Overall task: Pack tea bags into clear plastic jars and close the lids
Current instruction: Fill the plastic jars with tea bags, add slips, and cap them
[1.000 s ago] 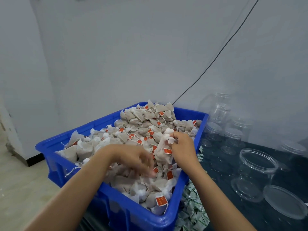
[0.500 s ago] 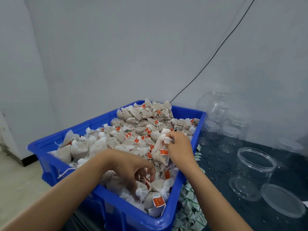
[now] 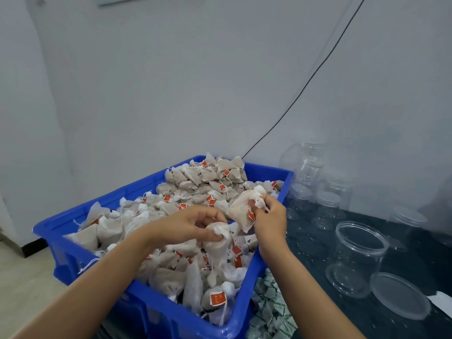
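A blue crate (image 3: 171,311) in front of me is heaped with beige tea bags (image 3: 195,184) bearing red tags. My left hand (image 3: 193,223) is over the middle of the heap, pinching the white gathered top of one tea bag (image 3: 217,241) lifted just off the pile. My right hand (image 3: 271,218) holds another tea bag (image 3: 241,211) by its top, raised near the crate's right rim. An open clear plastic jar (image 3: 354,258) stands on the dark table to the right, with its loose lid (image 3: 398,294) lying flat in front of it.
Several lidded clear jars (image 3: 327,206) stand by the wall behind the open one. A pile of small green-and-white sachets (image 3: 269,309) lies between crate and jar. A black cable (image 3: 305,84) runs down the grey wall. Tiled floor (image 3: 19,285) is at left.
My left hand has come up out of the heap holding a tea bag by its top. My right hand has lifted its bag slightly and shifted right.
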A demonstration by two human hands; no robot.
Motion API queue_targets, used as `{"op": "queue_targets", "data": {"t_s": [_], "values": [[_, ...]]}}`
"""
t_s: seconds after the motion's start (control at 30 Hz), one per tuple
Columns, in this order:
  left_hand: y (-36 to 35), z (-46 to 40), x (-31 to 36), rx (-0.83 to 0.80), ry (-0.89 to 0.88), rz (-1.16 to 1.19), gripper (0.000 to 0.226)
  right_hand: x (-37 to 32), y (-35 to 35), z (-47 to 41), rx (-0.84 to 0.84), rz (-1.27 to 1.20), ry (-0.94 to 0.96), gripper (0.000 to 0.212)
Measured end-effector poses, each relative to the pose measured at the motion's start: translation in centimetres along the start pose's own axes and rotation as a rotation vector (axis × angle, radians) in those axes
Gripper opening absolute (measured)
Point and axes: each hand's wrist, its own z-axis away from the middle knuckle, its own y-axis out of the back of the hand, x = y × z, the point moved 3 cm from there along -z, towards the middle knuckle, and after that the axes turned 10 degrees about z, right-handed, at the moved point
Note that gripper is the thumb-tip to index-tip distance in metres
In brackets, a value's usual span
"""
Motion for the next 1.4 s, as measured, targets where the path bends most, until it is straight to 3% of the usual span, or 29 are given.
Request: {"op": "queue_targets", "data": {"t_s": [0.1,0.2,0.47,0.6,0.67,0.8,0.87,0.93,1.03,1.13,1.3,1.4], "values": [[0.1,0.0,0.0,0.047,-0.030,-0.034,0.006,-0.1,0.9,-0.1,0.025,-0.100,-0.044,0.028],[0.8,-0.1,-0.6,0.228,-0.029,0.006,0.009,-0.1,2.4,-0.1,0.015,-0.148,-0.060,0.017],[1.5,0.5,-1.1,0.392,0.127,0.164,0.026,-2.2,11.6,-0.2,0.016,-0.236,0.011,0.025],[0.3,1.7,0.4,0.157,0.115,0.250,0.034,-1.6,16.7,0.8,-0.005,-0.187,0.053,0.029],[-0.5,2.1,0.4,0.083,0.226,0.134,0.018,-1.3,18.7,1.3,-0.025,-0.170,0.064,0.033],[-2.8,1.4,-0.2,-0.122,0.242,-0.240,0.028,-0.4,21.3,1.6,-0.045,-0.141,0.084,0.039],[-3.5,1.2,-0.4,-0.110,0.202,-0.337,0.022,0.2,22.1,1.7,-0.028,-0.104,0.084,0.039],[-3.7,1.5,-0.3,-0.096,0.167,-0.275,0.014,0.8,22.7,1.8,0.005,-0.092,0.066,0.033],[-4.1,2.2,0.0,-0.157,0.164,-0.210,0.035,1.7,23.3,1.9,0.021,-0.094,0.044,0.023],[-4.6,2.9,0.4,-0.224,0.136,-0.244,0.032,2.1,23.5,2.1,0.024,-0.092,0.052,0.028],[-5.5,2.8,-0.2,-0.069,0.008,-0.483,0.015,2.7,23.6,1.9,0.028,-0.049,0.038,0.023],[-5.5,2.4,0.0,-0.014,-0.027,-0.395,0.007,2.9,23.9,1.8,0.033,-0.058,0.029,0.021]]}}
